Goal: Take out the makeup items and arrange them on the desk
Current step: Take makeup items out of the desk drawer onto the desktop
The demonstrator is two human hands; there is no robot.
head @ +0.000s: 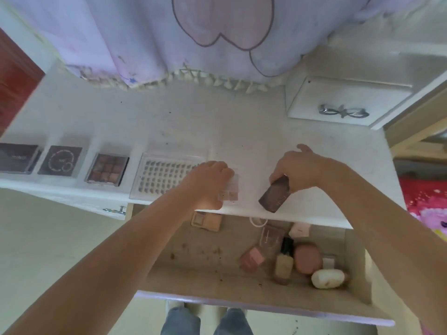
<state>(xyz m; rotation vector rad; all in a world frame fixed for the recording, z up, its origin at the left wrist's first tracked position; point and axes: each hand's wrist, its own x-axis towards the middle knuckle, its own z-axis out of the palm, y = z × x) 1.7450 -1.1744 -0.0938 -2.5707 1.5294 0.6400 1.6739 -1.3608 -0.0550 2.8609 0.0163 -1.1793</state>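
while left hand (210, 181) presses palette (229, 189) — right hand (298, 169) grips case (274, 197).

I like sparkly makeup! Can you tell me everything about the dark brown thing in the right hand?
The dark brown case is a flat, oblong compact with rounded corners, shut, with faint pale marks on its lid. It looks like hard plastic. It lies slanted at the front edge of the white desk, above the open drawer. The right hand grips its far end from above.
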